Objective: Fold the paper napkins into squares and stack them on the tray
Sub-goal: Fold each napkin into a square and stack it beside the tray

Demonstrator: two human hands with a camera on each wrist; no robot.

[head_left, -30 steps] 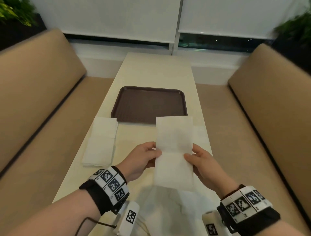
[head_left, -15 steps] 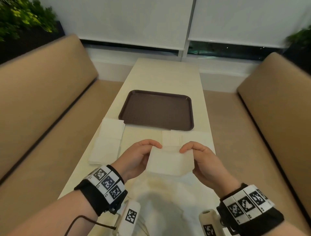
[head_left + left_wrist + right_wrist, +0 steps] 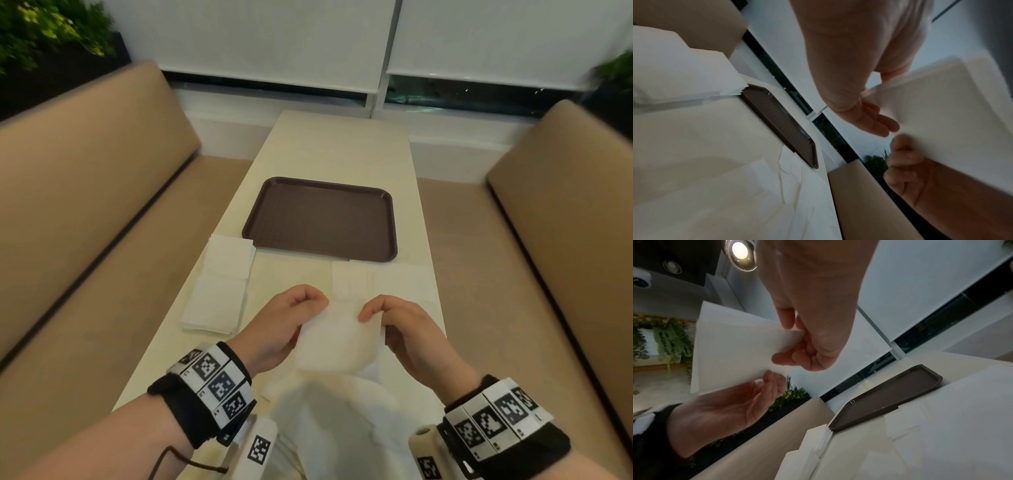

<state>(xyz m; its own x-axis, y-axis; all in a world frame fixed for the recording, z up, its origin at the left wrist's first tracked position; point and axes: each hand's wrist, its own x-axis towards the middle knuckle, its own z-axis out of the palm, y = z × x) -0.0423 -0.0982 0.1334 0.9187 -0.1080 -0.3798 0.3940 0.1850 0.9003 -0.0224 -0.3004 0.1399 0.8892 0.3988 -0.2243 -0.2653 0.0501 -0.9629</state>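
Soft, even indoor light; wide-angle distortion in all views.

Head view sharp at centre, bench lines bowed at the edges. Both wrist views dim and grainy, with motion blur on the napkin [image 3: 937, 104]; a ceiling downlight [image 3: 740, 249] flares in the right wrist view.

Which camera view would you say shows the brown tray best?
The head view: the whole tray lies in sight, nothing on it, beyond both hands. The left wrist view catches it as an edge-on sliver; the right wrist view shows it foreshortened, its near corner behind napkins.
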